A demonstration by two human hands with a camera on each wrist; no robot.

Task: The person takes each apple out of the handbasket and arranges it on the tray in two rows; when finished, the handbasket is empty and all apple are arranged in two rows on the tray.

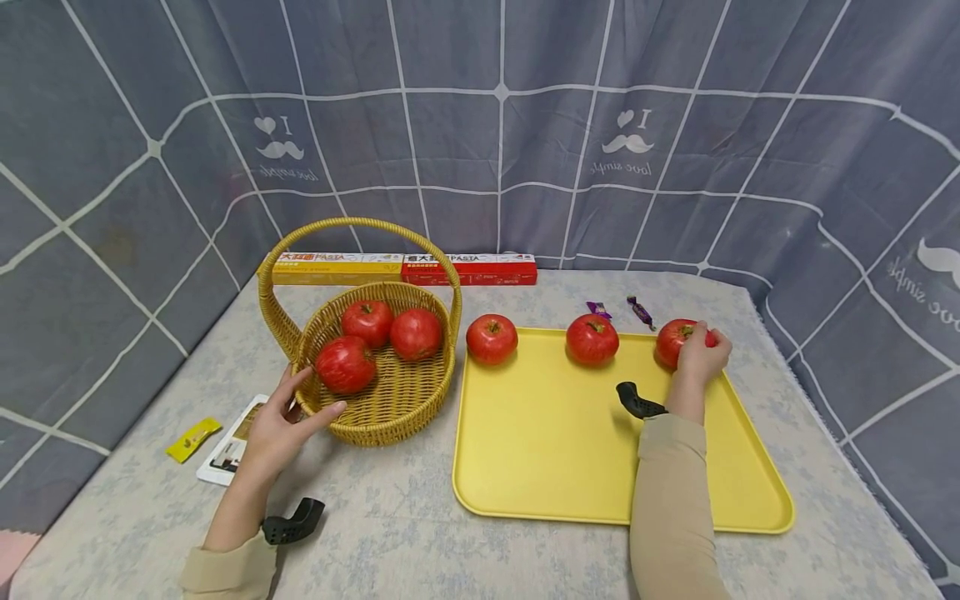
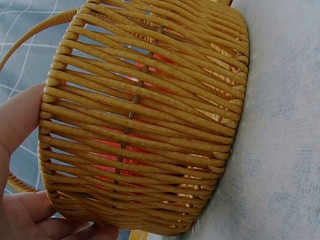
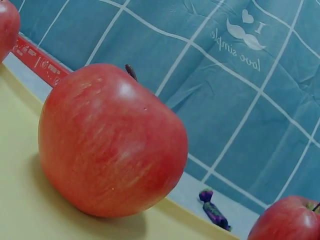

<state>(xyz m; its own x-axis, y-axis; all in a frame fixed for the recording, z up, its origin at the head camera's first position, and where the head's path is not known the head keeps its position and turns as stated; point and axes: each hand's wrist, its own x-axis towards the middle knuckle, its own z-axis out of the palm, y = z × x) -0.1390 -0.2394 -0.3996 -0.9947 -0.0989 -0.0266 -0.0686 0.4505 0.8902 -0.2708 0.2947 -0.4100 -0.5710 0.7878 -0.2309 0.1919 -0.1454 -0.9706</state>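
Observation:
A golden wicker basket (image 1: 408, 417) with a tall arched handle holds three red apples (image 1: 347, 365). My left hand (image 1: 279, 429) grips the near left side of its rim, thumb and fingers spread along the weave. In the left wrist view the basket's side (image 2: 140, 120) fills the middle, with red showing through the gaps. At the far right corner of the yellow tray (image 1: 547, 450), my right hand (image 1: 701, 357) holds a red apple (image 1: 671, 340), fingers bent over its right side. That apple (image 3: 287, 222) shows only partly in the right wrist view, where the hand is hidden.
Two more apples, one at the tray's far left corner (image 1: 492, 339) and one mid far edge (image 1: 592, 339), sit apart. Purple candies (image 1: 640, 312) lie behind the tray. Pasta boxes (image 1: 468, 269) stand behind the basket. A yellow packet (image 1: 193, 440) and a white-edged card (image 1: 221, 461) lie left.

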